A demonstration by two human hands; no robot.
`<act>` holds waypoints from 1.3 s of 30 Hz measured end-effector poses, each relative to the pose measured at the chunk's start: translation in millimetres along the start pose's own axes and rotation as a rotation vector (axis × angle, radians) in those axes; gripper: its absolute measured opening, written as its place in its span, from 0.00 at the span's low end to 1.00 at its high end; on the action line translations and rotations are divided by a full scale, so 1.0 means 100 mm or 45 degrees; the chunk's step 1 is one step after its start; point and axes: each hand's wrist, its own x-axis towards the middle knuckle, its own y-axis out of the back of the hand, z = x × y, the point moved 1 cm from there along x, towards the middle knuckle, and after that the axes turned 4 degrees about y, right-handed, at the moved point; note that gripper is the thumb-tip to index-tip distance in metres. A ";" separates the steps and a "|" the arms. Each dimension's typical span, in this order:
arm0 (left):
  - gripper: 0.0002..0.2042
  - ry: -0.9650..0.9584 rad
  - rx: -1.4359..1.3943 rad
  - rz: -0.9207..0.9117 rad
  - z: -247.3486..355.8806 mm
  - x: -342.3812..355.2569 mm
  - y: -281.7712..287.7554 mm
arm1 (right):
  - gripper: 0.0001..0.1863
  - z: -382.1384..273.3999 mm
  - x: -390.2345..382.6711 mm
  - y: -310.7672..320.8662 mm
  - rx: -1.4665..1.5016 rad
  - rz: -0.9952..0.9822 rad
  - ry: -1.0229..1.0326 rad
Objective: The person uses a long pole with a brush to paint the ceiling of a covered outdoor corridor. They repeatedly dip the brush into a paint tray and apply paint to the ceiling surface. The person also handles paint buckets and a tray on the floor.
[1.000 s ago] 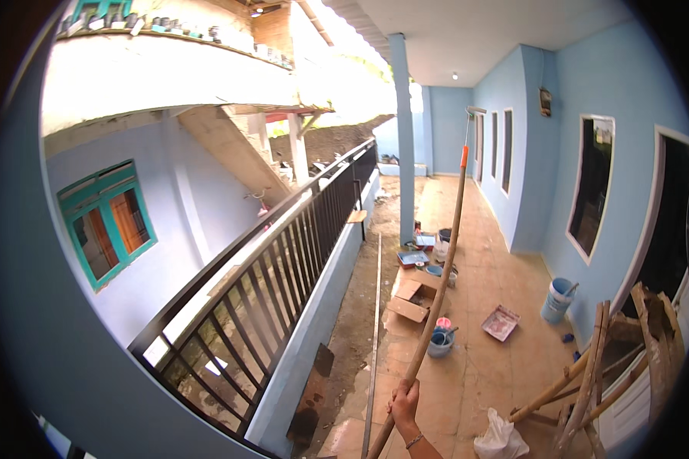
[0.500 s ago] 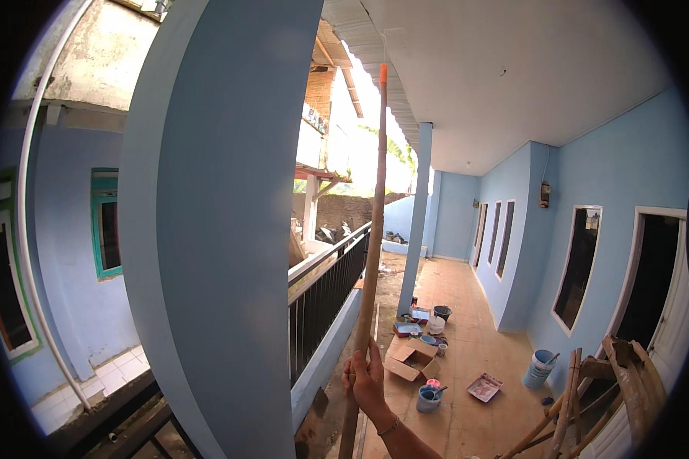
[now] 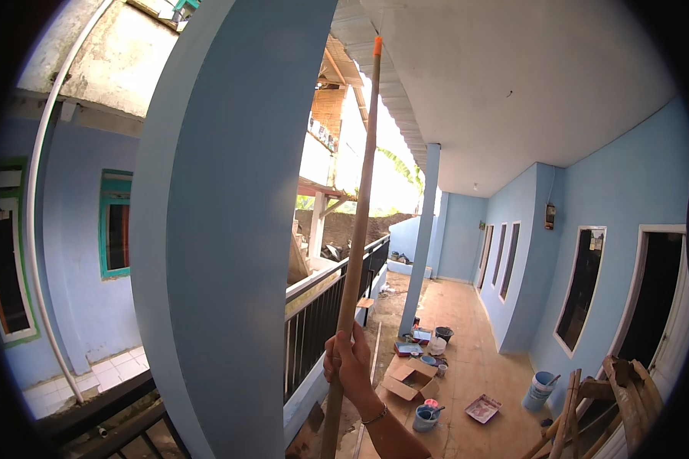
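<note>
The wooden pole [image 3: 361, 199] is held nearly upright in the middle of the view, its top leaned slightly to the right and its lower end cut off at the bottom edge. Overhead, the right side is covered by a pale ceiling [image 3: 513, 92], beneath which a tiled floor [image 3: 455, 382] is bordered by a blue house wall [image 3: 620, 176] set with white-framed windows [image 3: 582, 291]. Just to the left of the pole, much of the view is blocked by a broad blue pillar [image 3: 237, 214]. Beyond the pole, the floor is flanked by a black railing [image 3: 375, 268], and a slim blue column [image 3: 421, 245] is set farther off. Weathered timbers [image 3: 628, 390] are propped together at the lower right. Near the foot of the slim column, an open cardboard box [image 3: 400, 389] is placed; a blue bucket [image 3: 538, 396] is stood near the wall, a smaller pail [image 3: 426, 418] near the box, and a stained paint tray [image 3: 484, 409] is laid between bucket and pail. By the right hand [image 3: 350, 363], the pole is gripped low down, the fingers [image 3: 331, 358] clamped around it; how the left hand is set cannot be told, since it is outside the view. The pole's upper part is ringed by an orange collar [image 3: 377, 46], and a thin bracelet [image 3: 375, 418] is worn at the right wrist.
</note>
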 end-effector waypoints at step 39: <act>0.18 -0.233 0.085 0.190 1.95 0.10 -0.90 | 0.36 -0.62 0.05 1.18 -0.047 0.088 0.166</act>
